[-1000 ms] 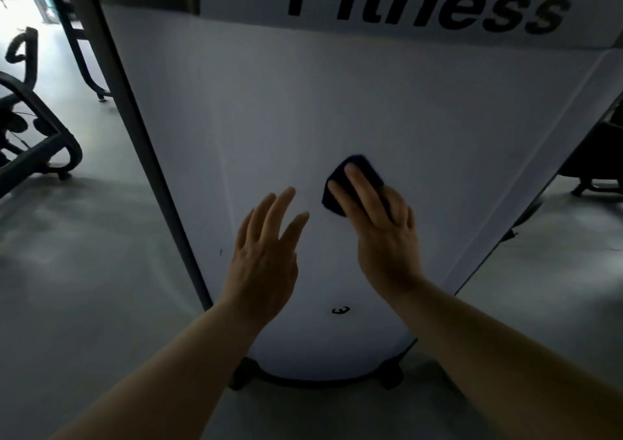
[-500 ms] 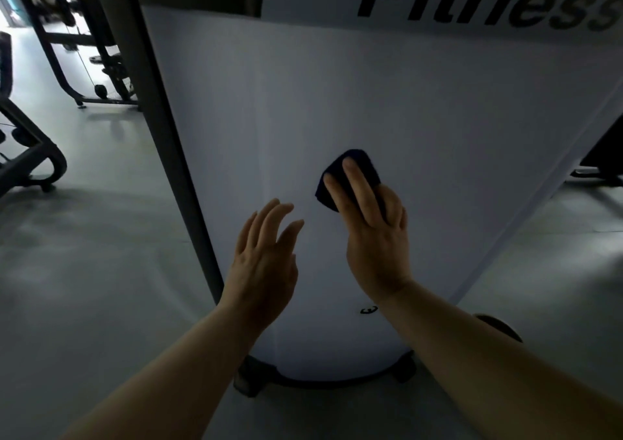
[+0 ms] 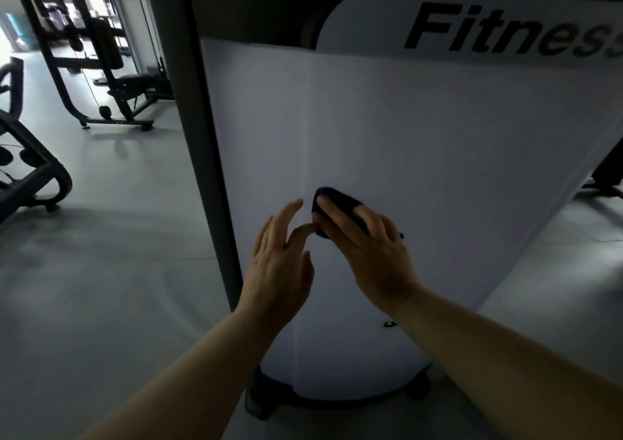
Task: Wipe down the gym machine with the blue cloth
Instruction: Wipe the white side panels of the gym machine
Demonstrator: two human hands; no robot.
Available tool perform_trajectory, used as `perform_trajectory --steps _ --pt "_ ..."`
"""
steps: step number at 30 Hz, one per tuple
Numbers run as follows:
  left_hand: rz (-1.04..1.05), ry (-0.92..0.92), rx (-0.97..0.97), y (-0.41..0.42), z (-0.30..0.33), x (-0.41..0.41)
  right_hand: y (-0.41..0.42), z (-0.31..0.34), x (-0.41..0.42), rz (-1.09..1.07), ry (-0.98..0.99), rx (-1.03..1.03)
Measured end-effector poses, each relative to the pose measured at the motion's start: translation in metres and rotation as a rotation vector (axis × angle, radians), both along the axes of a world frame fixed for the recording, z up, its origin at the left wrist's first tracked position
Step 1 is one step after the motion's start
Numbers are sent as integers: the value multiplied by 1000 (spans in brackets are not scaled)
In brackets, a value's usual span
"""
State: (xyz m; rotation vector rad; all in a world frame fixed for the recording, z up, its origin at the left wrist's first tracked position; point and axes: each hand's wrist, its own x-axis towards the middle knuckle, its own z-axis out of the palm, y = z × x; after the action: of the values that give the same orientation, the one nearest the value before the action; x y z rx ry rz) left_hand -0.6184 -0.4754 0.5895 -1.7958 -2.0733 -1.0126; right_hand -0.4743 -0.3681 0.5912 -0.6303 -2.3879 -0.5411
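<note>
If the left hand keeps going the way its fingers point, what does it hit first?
Probably the blue cloth under the right hand, just ahead of the left hand; otherwise the white panel behind it. Depth is unclear.

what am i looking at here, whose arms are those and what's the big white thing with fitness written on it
The picture comes from a camera worn on a person's head, looking forward and down, so the two bare arms are that person's own. The big white thing is the side panel of a gym machine, printed with the word Fitness. A dark upright post runs along its left edge. The right hand presses a folded blue cloth flat against the panel with straight fingers, wiping it. The left hand is open and holds nothing, with its fingertips close to the cloth; I cannot tell whether they touch it. Behind on the left, other black exercise machines stand on the grey floor.
</note>
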Motion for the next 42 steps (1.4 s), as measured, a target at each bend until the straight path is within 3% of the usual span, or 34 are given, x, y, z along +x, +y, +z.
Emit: perform_trajectory --steps 3,8,12,14,19,22,25,31,34,37,42 --pt "60 8 10 -1 2 -7 -2 18 0 14 -67 13" --pt "117 9 -1 0 9 -18 -9 50 -28 -70 124 40" --pt "146 -20 29 -2 4 -27 -5 23 -19 -22 -226 161" --pt "176 -45 16 -3 1 -31 -2 31 -18 14 -298 202" --pt "180 -144 24 -4 -10 -35 -9 63 -46 -67 19 136" --pt "153 -190 79 -2 -17 -38 -8 34 -47 -43 -88 210" --pt "170 -306 117 0 -21 -46 -5 20 -43 23 -225 243" --pt "178 -493 195 1 -36 -46 -16 40 -90 -7 12 183" --pt "164 -831 257 3 -36 -49 -13 20 -94 45 -142 232" --pt "154 -940 202 3 -32 -56 -9 22 -95 68 -214 261" --pt "195 -1041 53 4 -36 -65 -16 38 -122 18 -75 200"
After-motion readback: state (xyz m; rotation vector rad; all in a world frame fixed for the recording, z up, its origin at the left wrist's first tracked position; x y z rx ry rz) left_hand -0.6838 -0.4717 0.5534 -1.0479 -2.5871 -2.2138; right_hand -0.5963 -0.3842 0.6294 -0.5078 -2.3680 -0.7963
